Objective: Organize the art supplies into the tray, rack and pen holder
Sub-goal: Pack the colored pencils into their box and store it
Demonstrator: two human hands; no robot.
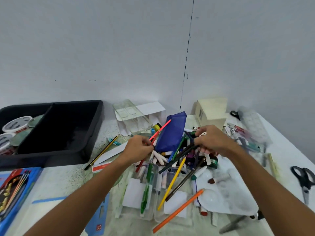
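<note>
— Any writing you can make out from here?

— Little. At seven o'clock a blue card (100, 217) shows "12" on a red tag. The white tubs (16, 125) in the black tray (59, 132) at nine o'clock carry dark lettering, too blurred to read.

— And the hands?

— The left hand (138, 149) pinches a red pencil (159, 132), fingers curled round it; its tip slants up toward one o'clock, across a blue pouch (172, 132). The right hand (213, 140) has its fingers curled round a fistful of dark pencils (184, 154), over the heap of pens and markers (172, 169) at the centre.

— What's around them?

— A yellow pencil (171, 183) and an orange pencil (179, 211) lie toward six o'clock on clear cases (148, 191). Black scissors (304, 180) at four o'clock, a cream box (211, 110) and loose markers (235, 132) at two, a clear plastic tray (132, 116) at twelve. The tray's right compartment holds nothing I can see.
</note>
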